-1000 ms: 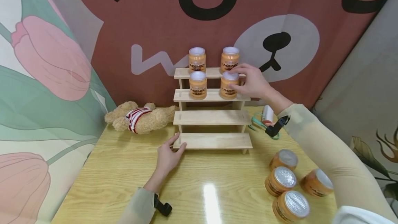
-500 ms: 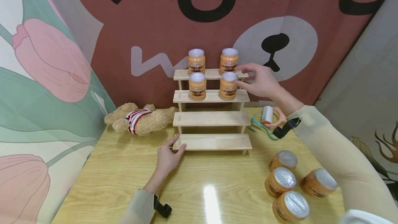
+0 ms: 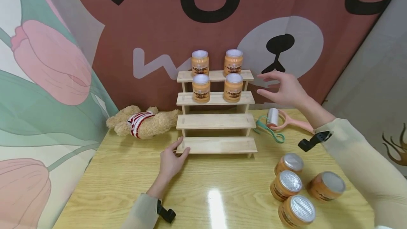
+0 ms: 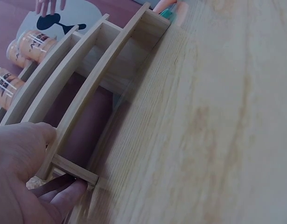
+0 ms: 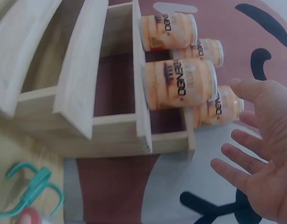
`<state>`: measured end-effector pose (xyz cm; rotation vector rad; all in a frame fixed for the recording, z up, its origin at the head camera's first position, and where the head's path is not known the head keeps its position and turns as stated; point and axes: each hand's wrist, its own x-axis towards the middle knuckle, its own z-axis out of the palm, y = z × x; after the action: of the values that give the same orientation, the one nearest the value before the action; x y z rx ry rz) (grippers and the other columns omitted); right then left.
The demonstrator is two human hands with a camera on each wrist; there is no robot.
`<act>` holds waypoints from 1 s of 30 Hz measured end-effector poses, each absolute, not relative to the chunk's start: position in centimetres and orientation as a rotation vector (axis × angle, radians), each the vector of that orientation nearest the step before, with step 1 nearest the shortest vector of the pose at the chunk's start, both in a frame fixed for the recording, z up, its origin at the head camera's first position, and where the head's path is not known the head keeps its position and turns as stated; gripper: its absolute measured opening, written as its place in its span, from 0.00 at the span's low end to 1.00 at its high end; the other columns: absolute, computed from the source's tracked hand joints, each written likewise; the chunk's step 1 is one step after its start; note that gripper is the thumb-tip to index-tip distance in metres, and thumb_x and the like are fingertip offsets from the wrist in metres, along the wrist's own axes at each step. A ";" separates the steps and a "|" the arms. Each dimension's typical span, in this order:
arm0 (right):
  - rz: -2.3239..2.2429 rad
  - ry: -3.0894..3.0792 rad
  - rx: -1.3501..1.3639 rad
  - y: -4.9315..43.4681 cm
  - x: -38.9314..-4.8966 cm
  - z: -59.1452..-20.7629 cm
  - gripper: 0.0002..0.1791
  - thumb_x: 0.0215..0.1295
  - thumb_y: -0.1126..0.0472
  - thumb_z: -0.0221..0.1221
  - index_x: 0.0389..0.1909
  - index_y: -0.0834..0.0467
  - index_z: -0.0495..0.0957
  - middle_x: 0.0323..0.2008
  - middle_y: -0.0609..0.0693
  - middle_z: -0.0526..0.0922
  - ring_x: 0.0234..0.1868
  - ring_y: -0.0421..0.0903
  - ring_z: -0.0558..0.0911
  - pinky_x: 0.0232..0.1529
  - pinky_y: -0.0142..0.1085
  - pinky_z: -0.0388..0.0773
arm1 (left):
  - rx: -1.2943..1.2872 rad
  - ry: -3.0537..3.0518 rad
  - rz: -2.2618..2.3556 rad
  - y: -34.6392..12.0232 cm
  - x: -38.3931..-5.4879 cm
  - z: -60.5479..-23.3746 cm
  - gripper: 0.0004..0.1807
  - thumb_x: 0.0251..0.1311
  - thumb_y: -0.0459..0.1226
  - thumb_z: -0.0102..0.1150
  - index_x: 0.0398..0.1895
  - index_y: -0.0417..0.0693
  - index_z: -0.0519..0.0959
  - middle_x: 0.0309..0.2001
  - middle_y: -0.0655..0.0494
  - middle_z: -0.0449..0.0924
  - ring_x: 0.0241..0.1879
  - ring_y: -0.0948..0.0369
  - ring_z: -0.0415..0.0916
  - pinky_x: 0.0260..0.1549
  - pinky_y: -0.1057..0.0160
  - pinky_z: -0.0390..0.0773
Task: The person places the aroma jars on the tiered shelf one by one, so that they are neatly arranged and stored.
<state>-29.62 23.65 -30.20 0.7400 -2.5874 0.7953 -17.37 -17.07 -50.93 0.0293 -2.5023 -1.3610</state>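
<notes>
A light wooden stepped shelf [image 3: 216, 121] with several tiers stands on the table. Two orange jars with silvery lids, a left jar [image 3: 201, 89] and a right jar [image 3: 233, 89], sit on its second-highest step. Behind them, a left jar [image 3: 200, 63] and a right jar [image 3: 233, 62] stand on the top step. My left hand [image 3: 171, 160] grips the left end of the lowest step; its thumb and fingers [image 4: 71, 196] go round the wood in the left wrist view. To the right of the upper jars, my right hand [image 3: 287, 89] hovers with spread fingers, holding nothing.
Several more orange jars [image 3: 288, 185] stand grouped at the table's right. A teal-handled tool [image 3: 270, 130] and a pink lint roller [image 3: 272, 118] lie right of the shelf. A teddy bear [image 3: 149, 123] lies at its left. A printed curtain [image 3: 152, 17] hangs behind.
My right hand has let go of the right jar on the second-highest step and drawn away to the right. My left hand has stayed on the lowest step.
</notes>
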 end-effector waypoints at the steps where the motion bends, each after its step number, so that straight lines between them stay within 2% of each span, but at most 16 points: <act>1: 0.781 -2.596 0.735 24.0 -29.3 -30.3 0.27 0.67 0.56 0.73 0.67 0.53 0.82 0.62 0.56 0.85 0.61 0.56 0.84 0.55 0.38 0.86 | 0.029 -2.503 -1.363 -17.1 -17.4 -51.0 0.29 0.67 0.42 0.74 0.70 0.47 0.81 0.66 0.42 0.82 0.62 0.45 0.84 0.51 0.48 0.88; 5: 0.744 -2.638 0.708 25.3 -28.3 -30.9 0.29 0.67 0.53 0.74 0.68 0.51 0.82 0.61 0.57 0.86 0.62 0.58 0.83 0.61 0.47 0.80 | 0.023 -2.506 -1.360 -17.1 -17.3 -51.2 0.29 0.67 0.42 0.73 0.70 0.47 0.81 0.67 0.42 0.82 0.62 0.45 0.84 0.50 0.49 0.88; 7: 0.723 -2.648 0.703 25.9 -27.8 -31.2 0.29 0.67 0.52 0.73 0.68 0.51 0.81 0.61 0.57 0.86 0.63 0.59 0.81 0.61 0.61 0.76 | 0.020 -2.504 -1.355 -17.2 -17.3 -51.0 0.29 0.67 0.42 0.73 0.70 0.47 0.81 0.67 0.41 0.82 0.61 0.45 0.84 0.49 0.49 0.88; 22: 0.769 -2.744 0.632 28.6 -25.7 -33.3 0.28 0.69 0.51 0.72 0.69 0.48 0.80 0.67 0.57 0.82 0.66 0.60 0.79 0.61 0.62 0.75 | 0.025 -2.502 -1.356 -17.1 -17.4 -50.8 0.29 0.66 0.42 0.74 0.70 0.47 0.81 0.65 0.41 0.83 0.56 0.47 0.87 0.48 0.50 0.89; 24: 0.752 -2.739 0.631 28.8 -25.5 -33.7 0.28 0.69 0.52 0.72 0.69 0.49 0.81 0.67 0.56 0.83 0.65 0.60 0.80 0.60 0.58 0.76 | 0.027 -2.503 -1.360 -17.1 -17.4 -50.8 0.29 0.67 0.42 0.74 0.70 0.47 0.81 0.64 0.40 0.84 0.56 0.47 0.87 0.48 0.50 0.89; 25: 0.743 -2.732 0.633 28.9 -25.3 -33.8 0.28 0.68 0.52 0.73 0.68 0.49 0.81 0.66 0.56 0.83 0.65 0.59 0.81 0.60 0.53 0.77 | 0.029 -2.502 -1.363 -17.1 -17.4 -50.8 0.29 0.67 0.42 0.74 0.70 0.47 0.81 0.64 0.40 0.84 0.55 0.48 0.87 0.48 0.50 0.89; 27: 0.738 -2.716 0.640 29.1 -25.1 -34.1 0.28 0.67 0.54 0.73 0.68 0.48 0.82 0.65 0.54 0.84 0.62 0.54 0.83 0.58 0.38 0.78 | 0.029 -2.502 -1.365 -17.0 -17.4 -50.8 0.29 0.67 0.41 0.73 0.70 0.46 0.81 0.63 0.40 0.84 0.55 0.48 0.88 0.47 0.50 0.89; 30: 0.756 -2.693 0.663 29.3 -24.8 -34.6 0.27 0.66 0.55 0.74 0.67 0.48 0.83 0.64 0.52 0.85 0.60 0.44 0.83 0.53 0.16 0.72 | 0.035 -2.505 -1.364 -17.0 -17.4 -50.9 0.29 0.67 0.41 0.73 0.70 0.47 0.81 0.63 0.40 0.84 0.55 0.48 0.88 0.48 0.50 0.89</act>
<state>-24.79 29.26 -34.59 0.6633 -2.6935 0.7561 -17.35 -17.03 -50.90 0.0350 -2.5055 -1.3642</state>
